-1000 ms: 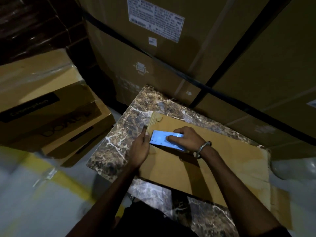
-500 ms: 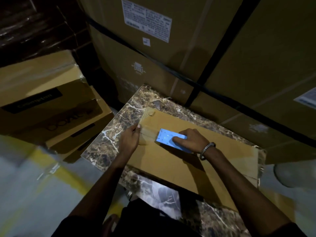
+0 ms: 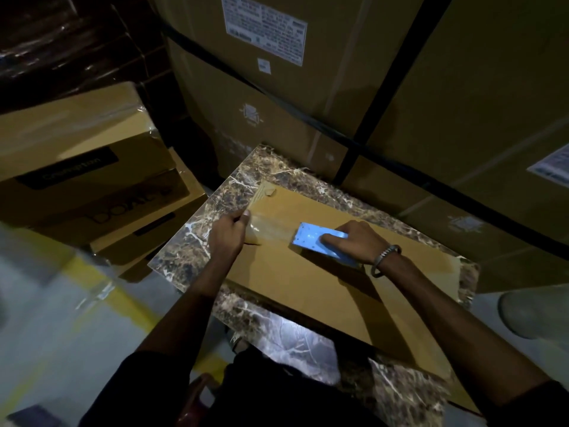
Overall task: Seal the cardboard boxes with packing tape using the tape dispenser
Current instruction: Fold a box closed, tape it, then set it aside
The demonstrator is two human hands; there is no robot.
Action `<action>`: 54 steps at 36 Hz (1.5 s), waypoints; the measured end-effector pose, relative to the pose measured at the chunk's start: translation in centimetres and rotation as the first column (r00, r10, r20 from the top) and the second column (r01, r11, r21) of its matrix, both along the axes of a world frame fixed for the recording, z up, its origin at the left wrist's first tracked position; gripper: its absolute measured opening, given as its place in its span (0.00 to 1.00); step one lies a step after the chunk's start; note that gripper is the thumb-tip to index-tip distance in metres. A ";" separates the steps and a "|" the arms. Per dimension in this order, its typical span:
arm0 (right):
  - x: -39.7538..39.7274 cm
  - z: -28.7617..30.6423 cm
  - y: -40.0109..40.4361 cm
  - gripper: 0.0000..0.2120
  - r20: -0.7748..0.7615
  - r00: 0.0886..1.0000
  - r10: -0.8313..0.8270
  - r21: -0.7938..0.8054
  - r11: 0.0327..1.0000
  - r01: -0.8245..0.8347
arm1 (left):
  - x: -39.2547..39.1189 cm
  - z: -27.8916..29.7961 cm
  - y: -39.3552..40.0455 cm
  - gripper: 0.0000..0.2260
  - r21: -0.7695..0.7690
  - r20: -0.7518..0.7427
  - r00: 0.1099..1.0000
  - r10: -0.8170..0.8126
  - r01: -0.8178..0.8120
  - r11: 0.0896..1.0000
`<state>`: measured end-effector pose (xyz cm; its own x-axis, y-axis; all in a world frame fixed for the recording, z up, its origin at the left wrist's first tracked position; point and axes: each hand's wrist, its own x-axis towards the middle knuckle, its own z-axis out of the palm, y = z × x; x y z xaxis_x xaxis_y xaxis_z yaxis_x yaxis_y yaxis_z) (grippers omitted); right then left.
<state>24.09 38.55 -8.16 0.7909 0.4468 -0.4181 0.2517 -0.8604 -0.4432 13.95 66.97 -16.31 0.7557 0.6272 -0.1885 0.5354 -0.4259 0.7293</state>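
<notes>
A flat brown cardboard box [image 3: 308,291] lies on a marble-patterned tabletop [image 3: 191,251]. My right hand [image 3: 354,241], with a bracelet on its wrist, grips a light blue tape dispenser [image 3: 317,241] pressed against the box top. A strip of glossy brown tape [image 3: 271,229] runs from the dispenser to the box's left end. There my left hand [image 3: 229,235] rests over the box's left edge, with its fingers on the tape's end.
Tall strapped cartons [image 3: 338,87] with white labels stand right behind the table. Printed boxes [image 3: 92,186] are stacked to the left on the floor. A yellow line [image 3: 92,282] crosses the grey floor. A pale round object [image 3: 535,312] sits at the right.
The dispenser in my right hand has slid to the right along the box, leaving a longer strip of tape behind it. My left hand has stayed at the box's left end on the tape.
</notes>
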 end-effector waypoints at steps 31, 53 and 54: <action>-0.4 -0.5 -9.0 0.29 -0.048 0.998 -0.038 -0.157 0.987 0.030 | -2.9 -2.6 -12.3 0.29 0.581 -0.173 0.902 -0.394 0.417 0.699; -1.4 2.2 -24.5 0.38 -0.165 0.978 -0.125 -0.175 0.980 0.096 | -2.7 -3.7 -11.7 0.27 0.570 -0.206 0.909 -0.363 0.413 0.710; -1.7 2.2 -25.5 0.41 -0.155 0.977 -0.145 -0.158 0.980 0.120 | -2.7 -3.6 -11.7 0.27 0.567 -0.206 0.908 -0.364 0.414 0.712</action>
<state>22.42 13.09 -6.00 0.7535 0.2667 -0.6010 0.0648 -0.9397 -0.3358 11.29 55.24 -19.91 0.9573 0.2850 0.0496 0.2668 -0.9361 0.2293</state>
